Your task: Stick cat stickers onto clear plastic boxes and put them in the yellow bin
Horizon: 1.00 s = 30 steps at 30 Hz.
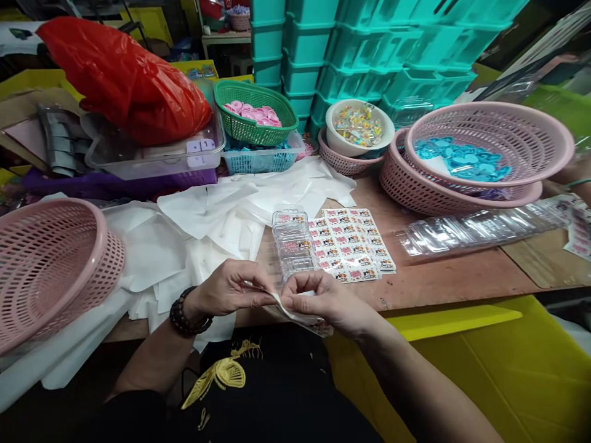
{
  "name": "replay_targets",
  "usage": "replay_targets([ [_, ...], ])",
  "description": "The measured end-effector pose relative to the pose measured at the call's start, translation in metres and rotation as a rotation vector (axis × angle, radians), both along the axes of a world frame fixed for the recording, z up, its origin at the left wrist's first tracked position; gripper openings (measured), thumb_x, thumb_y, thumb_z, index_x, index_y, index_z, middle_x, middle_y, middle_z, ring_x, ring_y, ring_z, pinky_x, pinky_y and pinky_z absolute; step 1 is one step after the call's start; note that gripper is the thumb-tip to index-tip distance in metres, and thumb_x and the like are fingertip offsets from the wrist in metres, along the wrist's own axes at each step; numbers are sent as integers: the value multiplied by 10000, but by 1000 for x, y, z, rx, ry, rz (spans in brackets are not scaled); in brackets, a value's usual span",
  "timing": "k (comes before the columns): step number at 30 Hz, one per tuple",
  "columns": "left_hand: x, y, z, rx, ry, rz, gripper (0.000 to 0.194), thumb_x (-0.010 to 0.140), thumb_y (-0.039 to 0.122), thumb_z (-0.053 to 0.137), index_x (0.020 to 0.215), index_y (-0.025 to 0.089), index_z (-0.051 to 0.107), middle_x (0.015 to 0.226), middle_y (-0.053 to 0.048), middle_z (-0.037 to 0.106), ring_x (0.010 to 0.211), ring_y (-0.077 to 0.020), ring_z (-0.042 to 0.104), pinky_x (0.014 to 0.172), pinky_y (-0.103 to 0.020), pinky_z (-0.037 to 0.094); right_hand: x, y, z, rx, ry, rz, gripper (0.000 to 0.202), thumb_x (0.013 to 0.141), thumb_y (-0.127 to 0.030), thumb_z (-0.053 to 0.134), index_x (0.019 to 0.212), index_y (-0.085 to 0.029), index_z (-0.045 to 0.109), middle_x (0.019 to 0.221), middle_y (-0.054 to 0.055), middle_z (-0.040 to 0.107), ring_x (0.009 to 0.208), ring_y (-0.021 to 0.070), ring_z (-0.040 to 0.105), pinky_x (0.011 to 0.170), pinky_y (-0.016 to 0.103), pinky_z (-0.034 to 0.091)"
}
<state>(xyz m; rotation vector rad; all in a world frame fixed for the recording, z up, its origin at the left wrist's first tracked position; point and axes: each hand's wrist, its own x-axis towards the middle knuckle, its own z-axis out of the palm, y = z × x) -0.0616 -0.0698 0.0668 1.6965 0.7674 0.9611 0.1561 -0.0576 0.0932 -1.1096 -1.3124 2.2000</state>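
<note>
Close to the table's front edge, my left hand (240,286) pinches one side of a bent sticker sheet (295,315). Thumb and fingers of my right hand (318,298) pinch the same sheet, right beside the left fingertips. Its pale side faces me, and some print shows at its lower right end. Just beyond my hands lies a row of clear plastic cases (293,240), with cat stickers showing on or through them. To their right is a stack of cat sticker sheets (353,243).
White backing papers (212,215) cover the table's left part. Pink baskets stand at left (92,271) and right (489,144), the right one holding blue pieces. More clear cases (475,231) lie at right, near another person's arm (572,175). Teal crates (351,55) rise behind.
</note>
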Motion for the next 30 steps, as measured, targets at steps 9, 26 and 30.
replay_targets([
  [9,3,-5,-1,-456,-17,123,194,730,299,803,745,111,753,635,-41,706,541,-113,606,530,-211,507,-1,-23,2,1255,-370,-189,130,859,-184,629,952,-237,702,1095,80,670,1070,240,584,936,439,458],
  [26,-24,21,15,-275,461,59,288,891,389,548,863,149,705,782,-35,713,707,-156,625,655,-237,485,-10,-45,-34,2028,-142,-191,117,872,-137,624,886,-201,722,862,4,724,814,140,636,900,345,507],
  [30,-50,20,23,-42,620,277,220,903,334,509,914,185,671,852,-27,704,789,-177,627,727,-261,482,30,-41,-18,1397,-56,-529,126,911,-142,582,978,-216,658,850,33,711,751,153,671,702,316,572],
])
